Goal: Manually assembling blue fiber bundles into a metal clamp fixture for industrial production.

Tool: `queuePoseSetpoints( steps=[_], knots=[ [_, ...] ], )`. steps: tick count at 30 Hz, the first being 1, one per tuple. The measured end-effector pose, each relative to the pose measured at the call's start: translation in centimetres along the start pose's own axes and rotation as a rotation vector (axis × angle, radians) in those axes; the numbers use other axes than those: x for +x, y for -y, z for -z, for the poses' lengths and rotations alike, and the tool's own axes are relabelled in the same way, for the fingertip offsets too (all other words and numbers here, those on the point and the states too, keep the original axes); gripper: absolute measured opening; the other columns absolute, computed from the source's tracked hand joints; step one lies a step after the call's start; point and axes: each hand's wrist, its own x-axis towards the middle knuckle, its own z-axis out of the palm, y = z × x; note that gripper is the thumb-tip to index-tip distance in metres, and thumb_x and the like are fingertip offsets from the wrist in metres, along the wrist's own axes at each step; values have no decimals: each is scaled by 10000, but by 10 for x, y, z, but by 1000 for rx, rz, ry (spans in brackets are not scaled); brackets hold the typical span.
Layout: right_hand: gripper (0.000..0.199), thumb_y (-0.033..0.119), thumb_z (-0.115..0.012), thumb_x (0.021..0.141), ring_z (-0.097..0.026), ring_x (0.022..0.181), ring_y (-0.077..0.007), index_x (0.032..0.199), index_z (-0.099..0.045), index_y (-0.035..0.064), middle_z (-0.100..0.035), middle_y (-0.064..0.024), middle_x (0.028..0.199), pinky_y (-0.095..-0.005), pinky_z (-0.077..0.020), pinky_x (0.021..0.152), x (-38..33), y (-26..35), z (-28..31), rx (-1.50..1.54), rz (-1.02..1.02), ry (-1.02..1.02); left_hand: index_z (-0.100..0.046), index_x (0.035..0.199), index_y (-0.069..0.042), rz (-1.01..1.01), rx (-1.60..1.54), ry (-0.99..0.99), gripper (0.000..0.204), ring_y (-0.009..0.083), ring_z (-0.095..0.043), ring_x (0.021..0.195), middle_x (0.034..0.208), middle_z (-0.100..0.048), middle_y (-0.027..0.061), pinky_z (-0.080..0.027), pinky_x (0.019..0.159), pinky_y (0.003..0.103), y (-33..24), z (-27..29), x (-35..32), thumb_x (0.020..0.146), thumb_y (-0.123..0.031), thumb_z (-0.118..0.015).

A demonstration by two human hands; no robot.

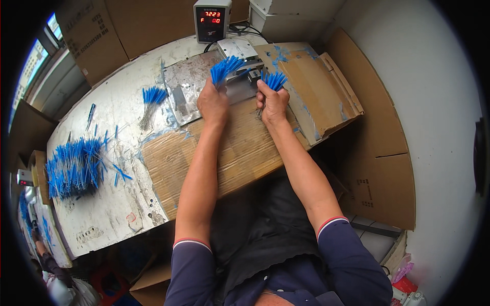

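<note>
My left hand (212, 105) is closed around a bundle of thin blue-ended wire pieces (223, 70), their blue ends fanning out above the fist. In my right hand (274, 106) is a second bundle of blue-ended wire pieces (274, 80), with grey wire ends showing below the fingers. Both fists are raised near a small metal machine (238, 49) at the far side of the table. A smaller loose bunch (152, 97) lies on the table left of my left hand. Farther left is a large heap of the same pieces (74, 166).
Brown cardboard (240, 148) covers the near table edge under my forearms. A counter box with red digits (211, 24) stands at the back. A cardboard flap (319, 92) lies to the right, beside a white wall (434, 112). Another person's hand (41, 248) shows at lower left.
</note>
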Motion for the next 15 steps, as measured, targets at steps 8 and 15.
queuePoseSetpoints(
  steps=[8, 15],
  knots=[
    [148, 118, -785, 859, -539, 532, -85, 925, -664, 64, -610, -14, 722, -225, -400, 409, -2, 10, 8, 162, -20, 96, -701, 926, -57, 12, -270, 298, 190, 119, -633, 696, 750, -698, 22, -490, 665, 304, 1, 10, -1, 977, -237, -670],
    [129, 101, -776, 856, -561, 548, -83, 915, -669, 60, -635, -20, 743, -231, -424, 421, 0, 12, 18, 193, -43, 170, -694, 1051, -41, 112, -189, 482, 176, 131, -620, 735, 785, -688, 37, -504, 719, 316, -14, 22, 3, 963, -193, -674]
  ],
)
